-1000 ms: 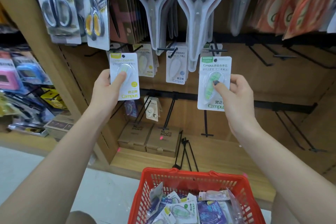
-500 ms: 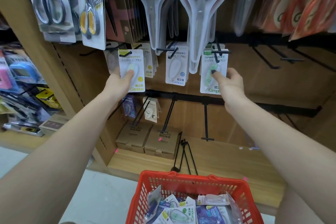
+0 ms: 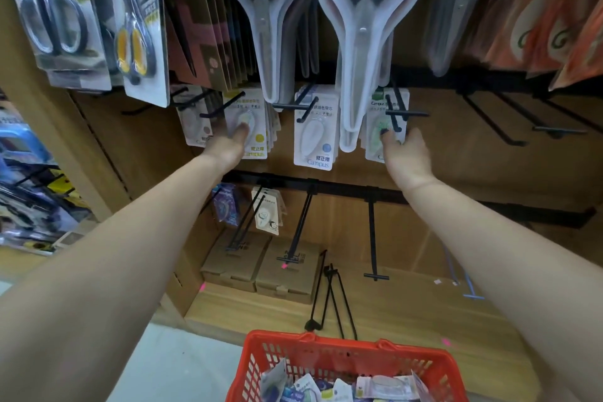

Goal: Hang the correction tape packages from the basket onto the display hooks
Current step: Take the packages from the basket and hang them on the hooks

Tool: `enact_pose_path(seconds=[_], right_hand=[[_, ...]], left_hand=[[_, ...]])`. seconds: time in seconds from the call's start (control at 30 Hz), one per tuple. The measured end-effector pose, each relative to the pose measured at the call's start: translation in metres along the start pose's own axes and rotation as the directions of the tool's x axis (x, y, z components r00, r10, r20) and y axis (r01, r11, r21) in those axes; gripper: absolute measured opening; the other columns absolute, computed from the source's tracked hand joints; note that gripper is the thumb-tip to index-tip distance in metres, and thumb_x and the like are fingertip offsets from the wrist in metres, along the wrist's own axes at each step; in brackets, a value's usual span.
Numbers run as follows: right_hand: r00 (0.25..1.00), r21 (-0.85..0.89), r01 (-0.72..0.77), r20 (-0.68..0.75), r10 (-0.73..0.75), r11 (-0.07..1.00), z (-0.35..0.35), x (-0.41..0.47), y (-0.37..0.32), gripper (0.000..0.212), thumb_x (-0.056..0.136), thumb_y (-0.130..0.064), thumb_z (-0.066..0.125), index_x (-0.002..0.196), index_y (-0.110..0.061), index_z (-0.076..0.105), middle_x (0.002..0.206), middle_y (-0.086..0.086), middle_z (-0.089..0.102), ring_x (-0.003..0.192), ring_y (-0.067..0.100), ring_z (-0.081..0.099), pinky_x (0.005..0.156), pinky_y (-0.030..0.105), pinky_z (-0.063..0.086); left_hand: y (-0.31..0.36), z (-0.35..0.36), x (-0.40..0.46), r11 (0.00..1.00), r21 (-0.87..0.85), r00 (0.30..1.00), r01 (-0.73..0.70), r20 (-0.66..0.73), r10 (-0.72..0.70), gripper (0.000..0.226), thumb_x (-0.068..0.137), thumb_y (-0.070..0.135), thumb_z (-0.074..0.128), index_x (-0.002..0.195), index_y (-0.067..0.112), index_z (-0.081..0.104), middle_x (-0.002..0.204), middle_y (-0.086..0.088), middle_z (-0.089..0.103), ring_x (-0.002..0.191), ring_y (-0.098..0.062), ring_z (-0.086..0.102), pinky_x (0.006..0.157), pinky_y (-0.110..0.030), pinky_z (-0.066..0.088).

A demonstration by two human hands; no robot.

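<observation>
Both arms reach up to the upper hook row of a wooden display.

Left hand (image 3: 228, 145): thumb pressed on the blister of a yellow-dot package (image 3: 253, 127), fingers behind the card, so the hand pinches it. The package sits on a black hook (image 3: 225, 106), at the front of a stack of like cards.

Right hand (image 3: 404, 153): thumb, with a dark nail, lies on the front of a green package (image 3: 378, 121); the fingers are curled at its right edge. The frame is blurred here, but the hand appears to pinch the card. The package hangs at the right hook (image 3: 404, 112), whose crossbar stands in front of the card's top.

Between the two, a blue-dot package (image 3: 315, 137) hangs free on its own hook, touched by neither hand.

Packed scissors (image 3: 362, 26) hang from the row above, their tips overlapping the tops of the correction tape cards. Further hooks to the right carry nothing.

Lower row: two small packages (image 3: 266, 214) hang at the left. Two cardboard boxes (image 3: 261, 268) sit on the wooden shelf (image 3: 408, 310) beneath.

A red basket (image 3: 326, 356) stands at the bottom edge, below and between the arms, with more correction tape packages (image 3: 385, 385) lying loose inside.
</observation>
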State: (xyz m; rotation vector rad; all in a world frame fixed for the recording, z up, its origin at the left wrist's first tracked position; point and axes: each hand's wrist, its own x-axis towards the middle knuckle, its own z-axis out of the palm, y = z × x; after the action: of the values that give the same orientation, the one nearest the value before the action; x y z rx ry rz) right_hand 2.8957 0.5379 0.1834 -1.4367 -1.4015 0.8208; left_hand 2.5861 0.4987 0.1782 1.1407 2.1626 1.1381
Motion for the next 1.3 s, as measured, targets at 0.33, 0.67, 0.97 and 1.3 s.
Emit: enact_pose_path(seconds=[0.33,0.67,0.97,1.3], right_hand=[[0.996,0.034,-0.033,-0.08,0.036,0.999,-0.012,-0.089,0.047,0.045,0.104,-0.036,0.057,0.146,-0.02,0.049,0.138,0.003,0.057,0.111,0.013,0.056,0.087,0.023,0.04],[0.99,0.07,-0.14,0.028,0.139,0.988,0.014,-0.233,0.189,0.02,0.097,-0.004,0.059,0.098,-0.023,0.053,0.088,-0.001,0.058,0.074,0.008,0.053,0.065,0.014,0.043],[0.668,-0.568,-0.193,0.521,0.531,0.8,0.028,-0.307,0.327,0.042,0.095,-0.025,0.07,0.133,-0.012,0.058,0.121,0.01,0.062,0.113,0.031,0.062,0.092,0.04,0.053],[0.69,-0.709,0.194,0.59,0.419,0.679,0.042,-0.302,0.337,0.074,0.102,-0.047,0.059,0.163,-0.021,0.026,0.154,0.01,0.034,0.133,0.028,0.049,0.103,0.041,0.05]], left_hand=[[-0.047,0.022,-0.097,0.989,-0.117,0.992,-0.086,-0.099,0.074,0.066,0.109,0.039,0.048,0.164,0.014,0.02,0.156,-0.017,0.04,0.14,-0.03,0.045,0.116,-0.039,0.035],[-0.18,0.143,-0.273,0.986,0.086,0.959,-0.142,0.259,0.116,0.011,0.1,0.012,0.058,0.107,0.02,0.058,0.096,0.002,0.066,0.083,-0.012,0.063,0.074,-0.031,0.052],[-0.307,0.164,-0.312,0.773,0.63,0.684,-0.069,0.594,-0.423,0.079,0.098,0.017,0.06,0.165,0.009,0.017,0.155,-0.021,0.045,0.135,-0.035,0.054,0.1,-0.036,0.047],[-0.33,0.18,-0.323,0.671,0.742,0.644,0.005,0.511,-0.57,0.071,0.103,0.031,0.057,0.158,0.004,0.021,0.15,-0.025,0.042,0.134,-0.036,0.052,0.109,-0.04,0.046]])
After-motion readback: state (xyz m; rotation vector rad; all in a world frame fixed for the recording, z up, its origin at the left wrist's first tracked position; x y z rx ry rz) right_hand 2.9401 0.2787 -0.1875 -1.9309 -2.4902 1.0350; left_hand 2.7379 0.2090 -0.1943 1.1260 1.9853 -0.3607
